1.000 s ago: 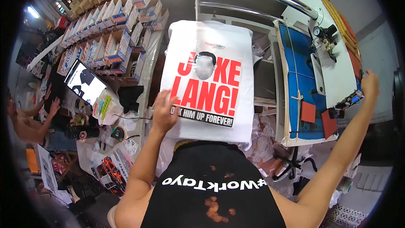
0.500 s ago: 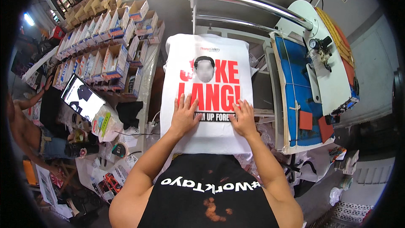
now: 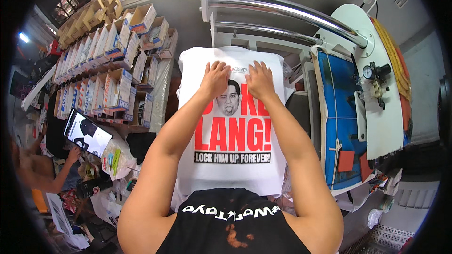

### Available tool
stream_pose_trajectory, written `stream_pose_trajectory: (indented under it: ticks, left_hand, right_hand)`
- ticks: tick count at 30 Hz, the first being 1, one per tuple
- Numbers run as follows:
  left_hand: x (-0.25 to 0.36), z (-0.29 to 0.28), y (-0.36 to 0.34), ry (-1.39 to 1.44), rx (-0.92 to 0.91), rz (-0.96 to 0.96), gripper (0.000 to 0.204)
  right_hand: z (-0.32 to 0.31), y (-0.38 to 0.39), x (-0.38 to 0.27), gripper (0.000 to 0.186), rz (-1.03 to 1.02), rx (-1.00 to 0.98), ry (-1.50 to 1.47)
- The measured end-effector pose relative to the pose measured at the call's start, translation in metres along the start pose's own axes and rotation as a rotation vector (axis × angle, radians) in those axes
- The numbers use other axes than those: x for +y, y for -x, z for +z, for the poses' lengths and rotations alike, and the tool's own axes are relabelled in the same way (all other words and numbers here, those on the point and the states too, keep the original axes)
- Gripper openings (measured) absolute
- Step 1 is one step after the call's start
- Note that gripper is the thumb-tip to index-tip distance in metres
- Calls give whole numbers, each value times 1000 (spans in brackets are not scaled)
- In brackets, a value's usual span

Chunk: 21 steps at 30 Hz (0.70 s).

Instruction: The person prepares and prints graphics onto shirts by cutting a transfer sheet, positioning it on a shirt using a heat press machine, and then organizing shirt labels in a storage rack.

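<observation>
A white T-shirt with a red, black and white printed design lies flat on the platen of a heat press, straight in front of me. My left hand and my right hand both press palm down on the upper part of the print, near the collar, fingers spread. Neither hand holds anything. My forearms cover the sides of the design.
The press's swung-aside head with a blue pad and a pressure gauge stands at the right. Chrome bars run behind the shirt. Shelves of cardboard boxes fill the left. Another person's arm reaches toward a tablet at lower left.
One second ago my right arm was stretched out to the right and my left hand lay on the shirt. Both hands have since come onto the print and slid up toward the collar.
</observation>
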<state>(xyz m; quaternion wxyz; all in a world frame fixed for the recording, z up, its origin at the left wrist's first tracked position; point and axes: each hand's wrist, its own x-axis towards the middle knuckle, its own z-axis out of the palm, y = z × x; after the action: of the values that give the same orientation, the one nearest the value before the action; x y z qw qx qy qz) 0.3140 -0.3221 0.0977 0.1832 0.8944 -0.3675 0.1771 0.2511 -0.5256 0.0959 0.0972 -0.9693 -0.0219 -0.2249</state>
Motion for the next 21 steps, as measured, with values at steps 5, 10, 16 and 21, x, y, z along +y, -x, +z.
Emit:
stream_pose_trajectory:
  ticks: [5, 10, 16, 21]
  left_hand:
    - [-31, 27, -49, 8, -160, -126, 19]
    - [-101, 17, -48, 71, -269, -143, 19]
    - [-177, -24, 8, -50, -116, -305, 13]
    - [-113, -66, 83, 303, 236, -215, 7]
  right_hand:
    - [25, -47, 16, 31, 58, -213, -37]
    - [19, -53, 75, 24, 34, -241, 81]
    - [-6, -17, 142, 25, 180, -118, -130]
    - [-42, 72, 94, 30, 127, 115, -143]
